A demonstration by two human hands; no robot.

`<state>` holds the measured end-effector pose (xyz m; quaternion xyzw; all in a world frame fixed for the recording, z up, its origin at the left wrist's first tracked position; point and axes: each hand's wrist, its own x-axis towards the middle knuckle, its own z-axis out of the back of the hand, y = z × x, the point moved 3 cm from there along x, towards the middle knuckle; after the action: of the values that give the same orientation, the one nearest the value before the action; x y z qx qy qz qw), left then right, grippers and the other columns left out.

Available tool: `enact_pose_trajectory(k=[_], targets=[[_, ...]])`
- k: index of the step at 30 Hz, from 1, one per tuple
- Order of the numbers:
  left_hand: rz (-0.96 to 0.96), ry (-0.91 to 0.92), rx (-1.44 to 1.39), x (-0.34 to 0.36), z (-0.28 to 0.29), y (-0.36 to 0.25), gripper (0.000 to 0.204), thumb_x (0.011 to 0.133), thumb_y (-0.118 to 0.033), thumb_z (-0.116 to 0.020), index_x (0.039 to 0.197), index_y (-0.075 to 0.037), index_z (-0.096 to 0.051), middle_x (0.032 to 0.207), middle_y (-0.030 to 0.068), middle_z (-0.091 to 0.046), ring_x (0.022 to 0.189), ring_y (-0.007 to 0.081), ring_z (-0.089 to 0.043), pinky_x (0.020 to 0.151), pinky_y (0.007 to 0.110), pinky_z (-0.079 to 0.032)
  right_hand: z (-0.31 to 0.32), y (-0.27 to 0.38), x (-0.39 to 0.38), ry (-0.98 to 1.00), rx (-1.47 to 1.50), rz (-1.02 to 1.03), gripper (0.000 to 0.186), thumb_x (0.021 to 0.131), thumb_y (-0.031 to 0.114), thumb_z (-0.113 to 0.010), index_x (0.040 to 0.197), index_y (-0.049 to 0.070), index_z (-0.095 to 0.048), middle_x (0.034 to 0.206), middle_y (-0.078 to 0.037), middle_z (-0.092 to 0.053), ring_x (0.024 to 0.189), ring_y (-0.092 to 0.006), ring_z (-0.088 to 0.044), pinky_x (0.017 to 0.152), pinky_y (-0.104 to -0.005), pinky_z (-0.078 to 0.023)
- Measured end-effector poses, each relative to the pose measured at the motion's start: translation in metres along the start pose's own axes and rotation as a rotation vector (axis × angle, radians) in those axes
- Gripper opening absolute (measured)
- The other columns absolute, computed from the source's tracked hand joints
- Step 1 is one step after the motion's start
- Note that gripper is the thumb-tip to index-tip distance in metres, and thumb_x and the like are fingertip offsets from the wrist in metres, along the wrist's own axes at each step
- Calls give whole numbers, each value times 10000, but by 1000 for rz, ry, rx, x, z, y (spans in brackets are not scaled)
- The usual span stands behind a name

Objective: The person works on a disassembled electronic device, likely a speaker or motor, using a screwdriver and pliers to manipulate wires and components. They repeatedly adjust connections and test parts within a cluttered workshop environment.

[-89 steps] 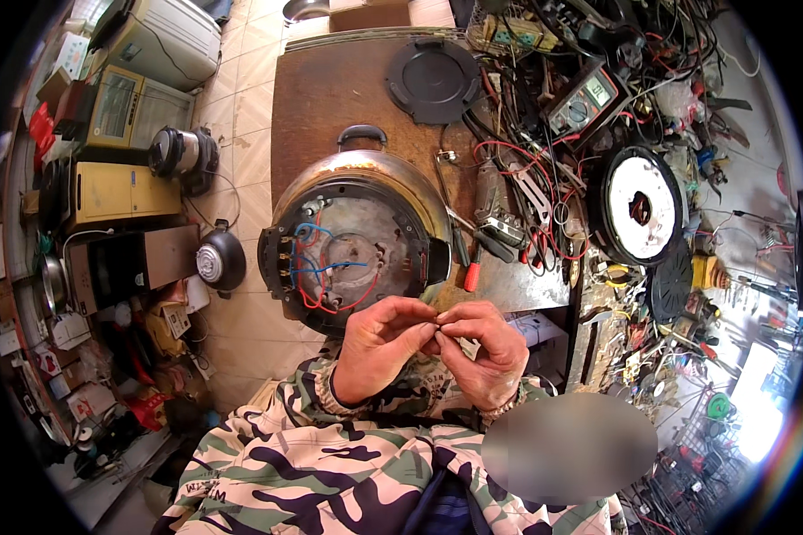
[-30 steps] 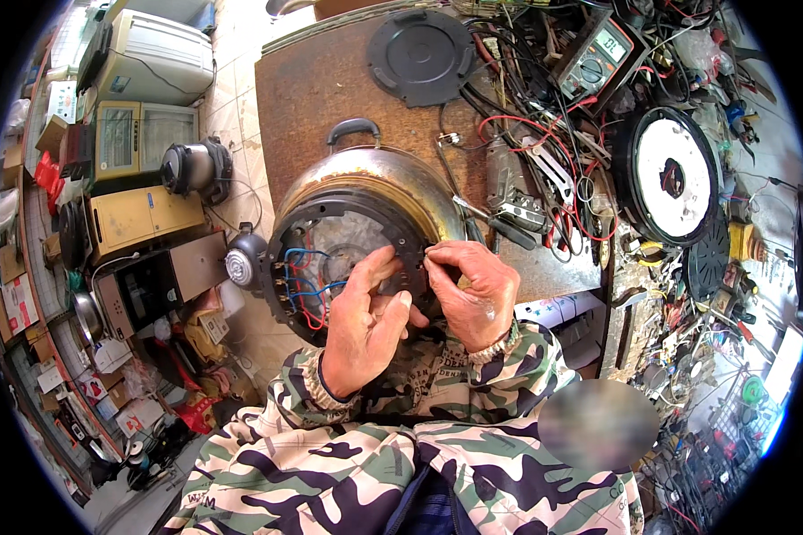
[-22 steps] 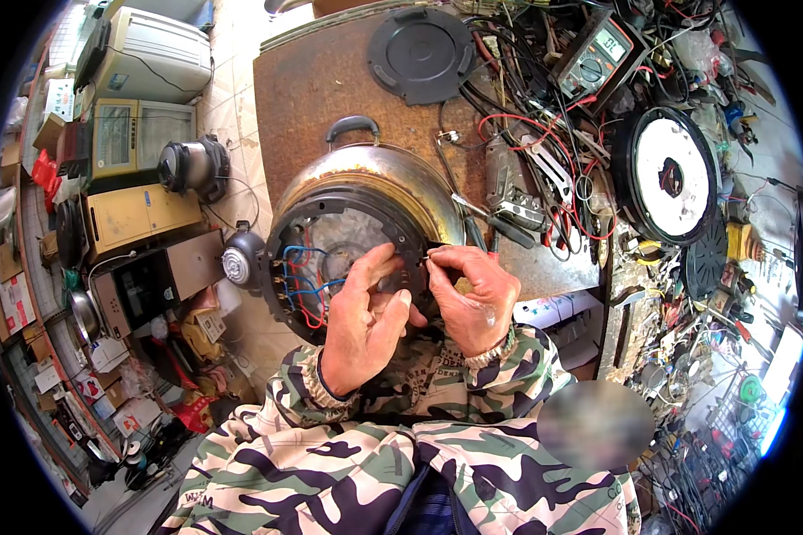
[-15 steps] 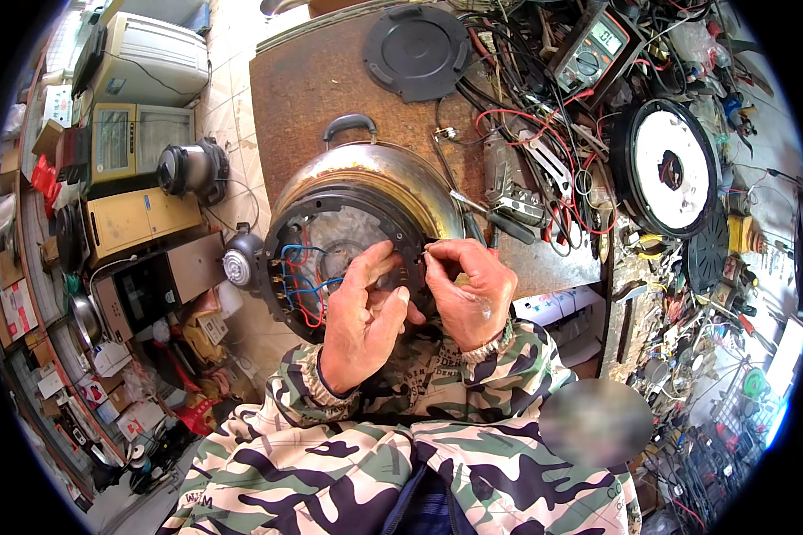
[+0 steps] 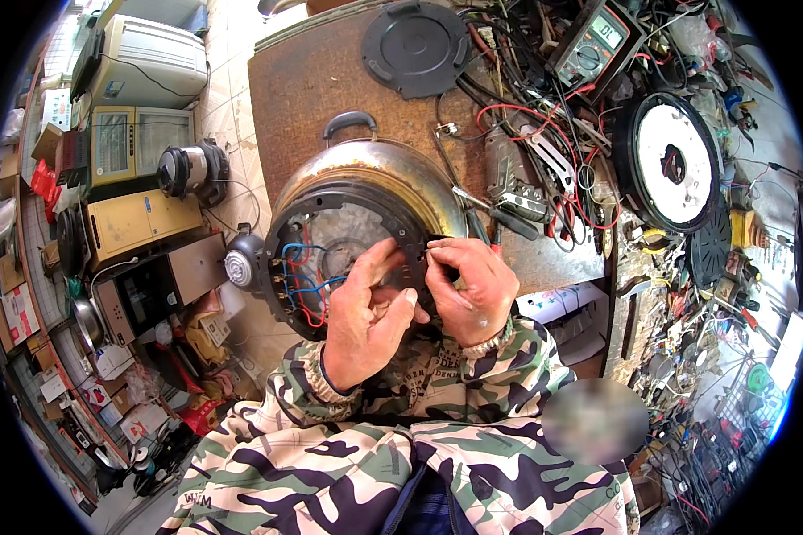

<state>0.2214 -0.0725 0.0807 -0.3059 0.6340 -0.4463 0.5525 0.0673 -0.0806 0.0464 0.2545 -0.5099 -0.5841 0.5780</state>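
A large metal pot [image 5: 363, 162] with a tarnished shell and black handle lies tilted on the bench, its black base ring [image 5: 310, 206] turned toward me. Inside the ring, blue wires [image 5: 305, 287] and red wires run to terminals on the left. My left hand [image 5: 366, 321] lies over the ring's lower right part, fingers loosely bent and thumb apart, nothing visible between them. At the ring's right edge my right hand [image 5: 473, 290] pinches thumb and forefinger together. Whatever small thing sits in that pinch is too small to make out.
A black round cover [image 5: 416, 49] lies at the bench's far side. To the right are a multimeter [image 5: 589, 53], tangled leads, a screwdriver [image 5: 513, 223] and a white-faced round part [image 5: 678, 165]. Appliances, including a microwave [image 5: 143, 287], stand along the left.
My right hand has shifted very slightly at the ring's edge, its fingers still pinched. The left hand stays over the ring, with hardly any movement.
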Motion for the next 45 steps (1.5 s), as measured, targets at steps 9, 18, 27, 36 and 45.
enact_pose_trajectory(k=[9, 18, 27, 36, 45], targets=[[16, -19, -14, 0, 1, 1, 605, 959, 51, -562, 1505, 88, -306, 1406, 298, -531, 844, 191, -734, 731, 288, -593, 1, -4, 8, 90, 137, -199, 140, 784, -49, -753, 902, 17, -717, 864, -126, -729, 760, -251, -730, 670, -312, -566], [18, -25, -6, -1, 1, 6, 596, 951, 51, -569, 1494, 91, -328, 1386, 270, -562, 852, 196, -737, 727, 286, -597, -4, -8, 0, 115, 401, -659, 84, 844, -19, -745, 925, -12, -723, 846, -100, -734, 735, -160, -720, 664, -278, -559], [1, -41, -7, 1, 1, 9, 615, 946, 32, -578, 1510, 67, -335, 1414, 292, -532, 781, 203, -741, 627, 236, -551, -5, -1, -6, -15, 195, -378, 116, 814, -41, -760, 919, -11, -721, 901, -128, -739, 760, -199, -735, 693, -293, -578], [-2, -21, -7, 3, 2, 9, 604, 953, 40, -571, 1513, 55, -345, 1413, 276, -542, 783, 189, -739, 629, 228, -551, -2, 1, -6, -8, 104, -214, 140, 807, -59, -755, 925, 9, -722, 942, -127, -752, 841, -200, -743, 747, -287, -581], [10, -8, -19, 2, 3, 11, 620, 948, 73, -566, 1511, 98, -308, 1401, 289, -543, 858, 183, -736, 740, 271, -585, 3, 12, -7, 14, -70, -11, 188, 736, -85, -744, 885, 9, -678, 1002, -137, -753, 984, -325, -732, 826, -390, -587]])
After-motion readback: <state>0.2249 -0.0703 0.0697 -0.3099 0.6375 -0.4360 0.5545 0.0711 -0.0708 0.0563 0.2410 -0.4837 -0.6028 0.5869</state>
